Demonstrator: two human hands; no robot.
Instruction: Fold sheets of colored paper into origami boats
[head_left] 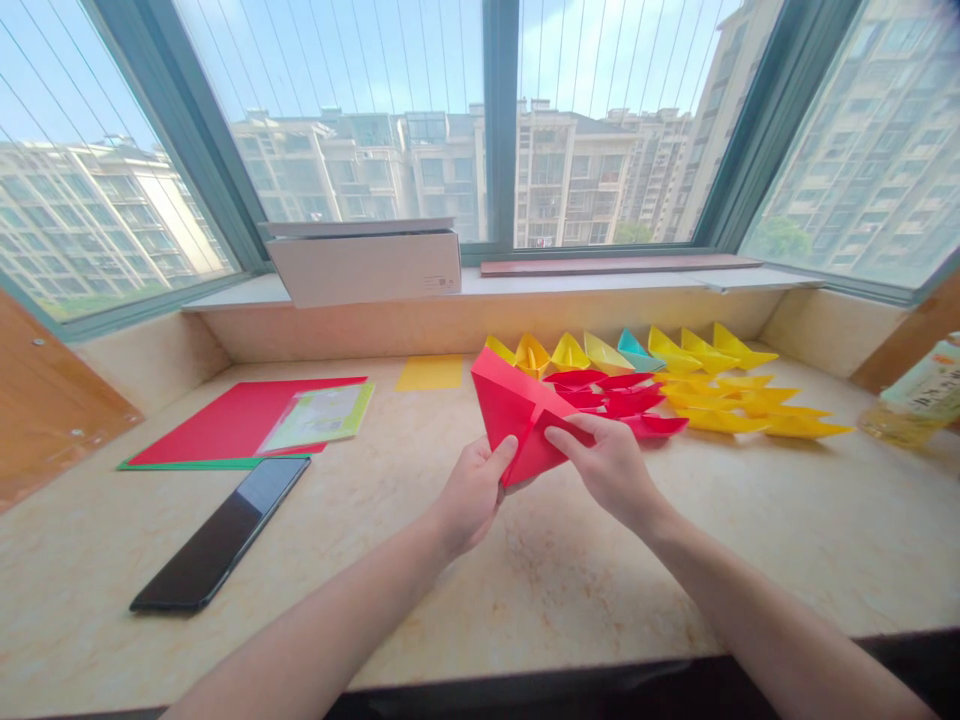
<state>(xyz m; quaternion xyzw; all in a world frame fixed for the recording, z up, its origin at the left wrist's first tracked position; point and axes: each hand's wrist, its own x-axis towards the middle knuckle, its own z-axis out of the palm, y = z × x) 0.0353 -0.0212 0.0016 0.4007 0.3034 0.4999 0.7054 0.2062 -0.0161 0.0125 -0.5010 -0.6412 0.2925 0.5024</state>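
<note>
A folded red paper (516,412) is held up above the marble counter (525,570) between both hands. My left hand (472,495) pinches its lower left edge, thumb on the front. My right hand (611,465) grips its lower right flap, fingers closed over the fold. Behind the paper lie several finished red paper boats (626,400). Yellow paper boats (739,400) sit in rows to the right, with one teal boat (637,350) among them.
A black phone (221,535) lies at the left front. Red and green paper sheets (225,425) with a leaflet on top lie beyond it, plus a yellow sheet (430,373). A white box (367,262) rests on the windowsill. A bottle (919,395) stands far right.
</note>
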